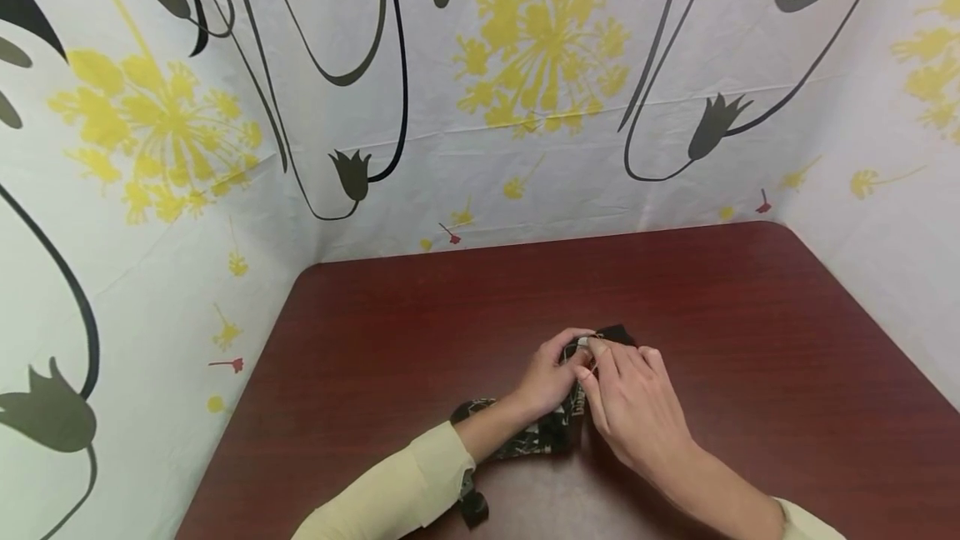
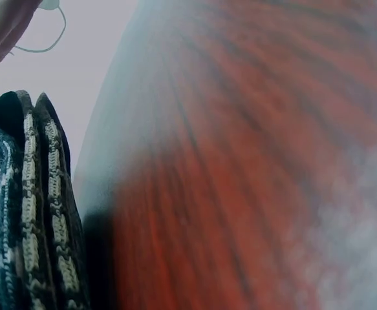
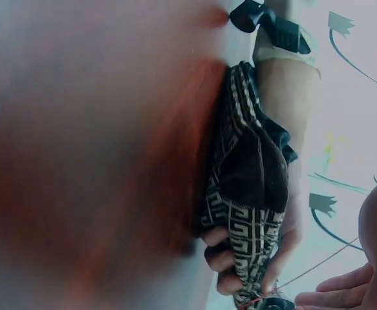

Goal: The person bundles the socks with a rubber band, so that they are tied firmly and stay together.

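Observation:
A black fabric piece (image 1: 551, 436) with a cream pattern lies under my left forearm. My left hand (image 1: 551, 377) grips its far end, fingers curled round the patterned fabric (image 3: 243, 242) in the right wrist view. Above that end, my right hand (image 1: 637, 407) has thumb and forefinger close together, beside a small white thing (image 1: 582, 342) too small to name. A thin reddish thread (image 3: 317, 264) runs from the fabric to my right hand, which appears to pinch it. Layered fabric edges (image 2: 43, 213) with cream trim show in the left wrist view.
A dark red-brown table (image 1: 390, 323) spreads under both hands. White sheets (image 1: 420, 182) with yellow and grey flower prints stand along its back and sides. A dark strap-like piece (image 1: 472, 508) is beside my left sleeve.

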A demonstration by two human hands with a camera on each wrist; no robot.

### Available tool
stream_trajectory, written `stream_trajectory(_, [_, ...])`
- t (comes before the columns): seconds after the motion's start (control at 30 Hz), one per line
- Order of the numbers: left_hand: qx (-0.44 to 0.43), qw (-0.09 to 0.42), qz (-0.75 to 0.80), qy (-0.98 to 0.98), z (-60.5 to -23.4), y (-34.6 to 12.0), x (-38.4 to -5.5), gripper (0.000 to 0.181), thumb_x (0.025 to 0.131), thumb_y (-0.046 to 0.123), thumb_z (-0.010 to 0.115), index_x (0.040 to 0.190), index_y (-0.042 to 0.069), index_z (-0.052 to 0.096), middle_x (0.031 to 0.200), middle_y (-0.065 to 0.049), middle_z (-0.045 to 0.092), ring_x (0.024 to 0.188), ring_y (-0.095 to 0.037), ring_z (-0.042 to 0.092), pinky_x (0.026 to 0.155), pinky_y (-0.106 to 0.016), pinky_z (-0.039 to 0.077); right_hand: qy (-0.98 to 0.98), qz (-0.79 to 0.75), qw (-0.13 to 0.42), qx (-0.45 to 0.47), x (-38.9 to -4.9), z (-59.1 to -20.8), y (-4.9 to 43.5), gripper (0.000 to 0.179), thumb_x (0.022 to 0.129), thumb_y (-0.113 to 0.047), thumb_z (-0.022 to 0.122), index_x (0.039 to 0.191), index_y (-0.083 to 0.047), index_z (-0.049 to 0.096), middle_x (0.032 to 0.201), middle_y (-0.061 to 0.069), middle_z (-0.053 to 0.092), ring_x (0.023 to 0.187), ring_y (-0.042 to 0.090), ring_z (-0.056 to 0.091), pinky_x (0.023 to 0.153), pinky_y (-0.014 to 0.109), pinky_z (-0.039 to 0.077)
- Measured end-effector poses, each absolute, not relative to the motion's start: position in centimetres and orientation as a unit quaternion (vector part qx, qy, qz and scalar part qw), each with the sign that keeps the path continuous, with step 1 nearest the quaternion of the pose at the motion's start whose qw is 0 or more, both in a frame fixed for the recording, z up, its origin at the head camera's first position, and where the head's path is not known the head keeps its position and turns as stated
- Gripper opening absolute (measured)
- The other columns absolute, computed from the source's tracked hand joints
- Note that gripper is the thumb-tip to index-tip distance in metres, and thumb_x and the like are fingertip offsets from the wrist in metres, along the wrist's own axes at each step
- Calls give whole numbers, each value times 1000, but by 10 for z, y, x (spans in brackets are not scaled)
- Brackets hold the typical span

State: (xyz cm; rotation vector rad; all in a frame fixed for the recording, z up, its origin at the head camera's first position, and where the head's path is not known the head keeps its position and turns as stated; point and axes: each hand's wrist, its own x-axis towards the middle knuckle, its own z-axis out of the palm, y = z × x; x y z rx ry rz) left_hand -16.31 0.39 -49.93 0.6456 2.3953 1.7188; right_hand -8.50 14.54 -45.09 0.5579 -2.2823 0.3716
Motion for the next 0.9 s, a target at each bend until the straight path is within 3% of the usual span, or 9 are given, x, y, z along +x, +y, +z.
stream_trajectory(0.17, [198,55,578,790,-500,6,-162,28,108,22,62,132,12,73,127,-3,74,123,-13,63,105,-32,48,-883,203,363,218,-76,-457,148,58,118,-37,30,128,7,66,106,18,74,88,30,71,82,49,47])
stream_trajectory(0.4, [193,48,578,792,-500,7,-161,30,107,27,62,128,9,74,123,-2,76,119,-11,65,103,-30,50,-878,261,338,214,-74,-471,156,54,118,-33,34,138,8,62,129,22,71,109,35,71,94,50,48])
stream_trajectory(0.77, [245,115,489,829,-495,12,-163,26,104,37,70,121,17,73,108,8,72,92,-3,62,82,-22,50,-878,249,348,217,-79,-470,172,59,118,-37,31,129,10,65,117,19,72,103,34,69,94,49,47])
stream_trajectory(0.9, [263,95,442,852,-493,19,-162,22,98,34,76,114,19,72,99,8,71,81,-4,59,73,-20,47,-890,187,359,208,-82,-469,178,58,117,-38,32,126,9,66,116,21,72,104,37,68,91,55,46])
